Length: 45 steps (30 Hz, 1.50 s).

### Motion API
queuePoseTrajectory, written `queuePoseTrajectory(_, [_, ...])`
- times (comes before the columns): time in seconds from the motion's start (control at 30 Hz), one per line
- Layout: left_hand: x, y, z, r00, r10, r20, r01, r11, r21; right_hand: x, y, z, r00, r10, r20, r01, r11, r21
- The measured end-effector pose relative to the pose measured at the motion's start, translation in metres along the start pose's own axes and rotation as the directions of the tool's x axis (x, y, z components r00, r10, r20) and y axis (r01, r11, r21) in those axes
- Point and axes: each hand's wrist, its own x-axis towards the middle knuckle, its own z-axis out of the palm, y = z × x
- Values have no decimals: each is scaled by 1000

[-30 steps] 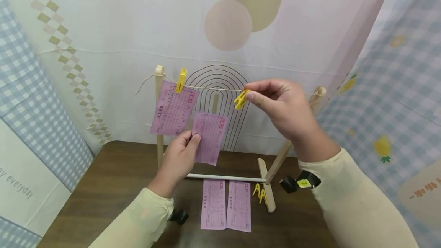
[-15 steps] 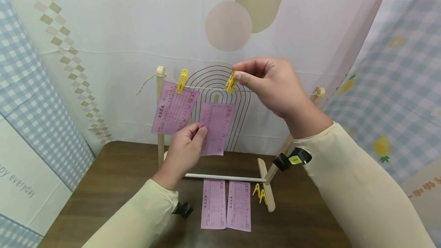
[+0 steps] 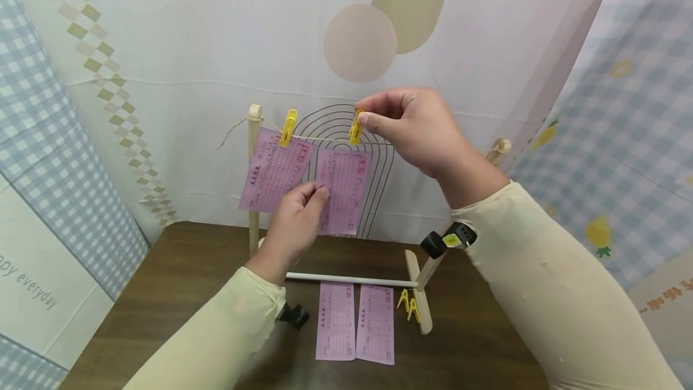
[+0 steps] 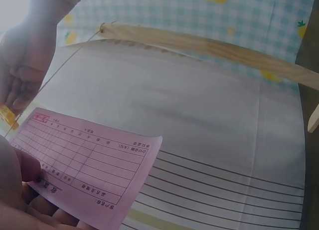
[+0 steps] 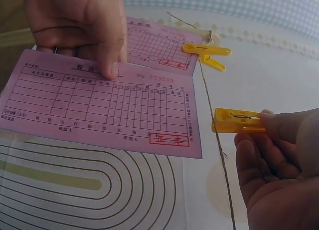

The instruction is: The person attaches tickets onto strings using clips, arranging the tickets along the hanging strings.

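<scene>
My left hand (image 3: pixel 296 218) pinches a pink receipt slip (image 3: pixel 346 188) by its left edge, thumb in front, and holds it just under the string (image 5: pixel 223 175). Between thumb and fingers of my right hand (image 3: pixel 414 128) is a yellow clothespin (image 5: pixel 238 121), its jaw end at the string above the slip. In the right wrist view the slip's printed face shows, apart from that clothespin. Left of it, another pink slip (image 3: pixel 276 170) hangs tilted from the string under a second yellow clothespin (image 3: pixel 288 127).
The string spans a wooden stand with a left post (image 3: pixel 254 167), a right post (image 3: pixel 498 152) and a white bottom rod (image 3: pixel 352 280). Two pink slips (image 3: pixel 355 324) lie on the brown table (image 3: pixel 206 294). Two yellow clothespins (image 3: pixel 408 305) sit by the stand's right foot (image 3: pixel 425 315).
My right hand has moved left and up, bringing the clothespin to the string. My left hand has raised the slip up and a little right, nearer the string.
</scene>
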Motion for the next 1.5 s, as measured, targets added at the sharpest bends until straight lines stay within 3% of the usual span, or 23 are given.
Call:
queuePoseTrajectory(0.4, [2,4,-2,1000,5,4,-5,1000,-30,3,-2,5,998,24,66,-20,998,-58])
queuePoseTrajectory(0.93, [4,0,-3,1000,29,5,-29,999,-19,4,0,11,994,41,97,-35,997,-62])
queuePoseTrajectory(1.5, [1,4,-4,1000,10,6,-10,1000,-30,3,1,17,991,30,129,-26,999,-33])
